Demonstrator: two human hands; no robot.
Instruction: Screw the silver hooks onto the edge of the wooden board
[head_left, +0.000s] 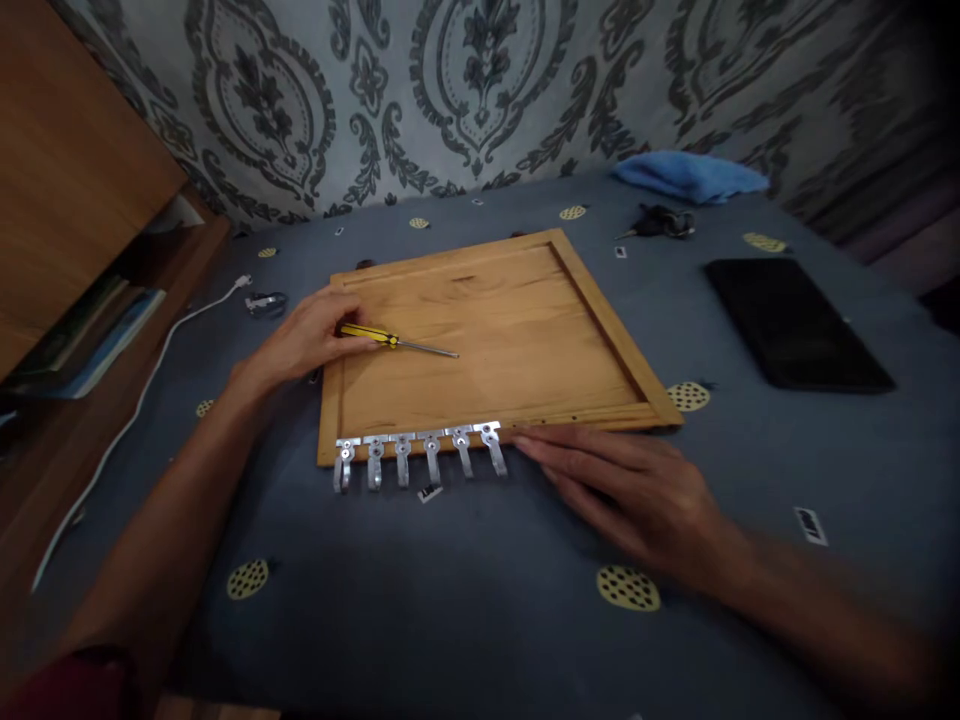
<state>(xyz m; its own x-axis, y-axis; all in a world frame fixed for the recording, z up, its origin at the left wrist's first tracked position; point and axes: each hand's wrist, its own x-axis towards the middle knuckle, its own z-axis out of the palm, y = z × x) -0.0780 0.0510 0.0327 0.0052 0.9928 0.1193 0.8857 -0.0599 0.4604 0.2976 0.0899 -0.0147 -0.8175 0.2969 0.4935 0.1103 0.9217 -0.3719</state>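
My left hand [319,328] is closed around the yellow and black handle of a screwdriver [373,335], whose metal shaft points right over a wooden panel [480,330]. The panel lies flat and has a raised frame. Along its near edge runs a row of several silver metal hooks [432,452], their curved ends reaching past the wood. My right hand [637,480] lies with fingers stretched out, fingertips touching the near edge just right of the last hook. Small dark holes show in that edge beyond the fingertips. Whether anything small is under these fingers is hidden.
On the blue patterned cloth [525,610] are a black tablet [799,322] at right, a dark bunch of keys [661,222] and a blue cloth [691,177] at the back. A white cable [161,360] runs along the left, beside a wooden cabinet [82,170] with books.
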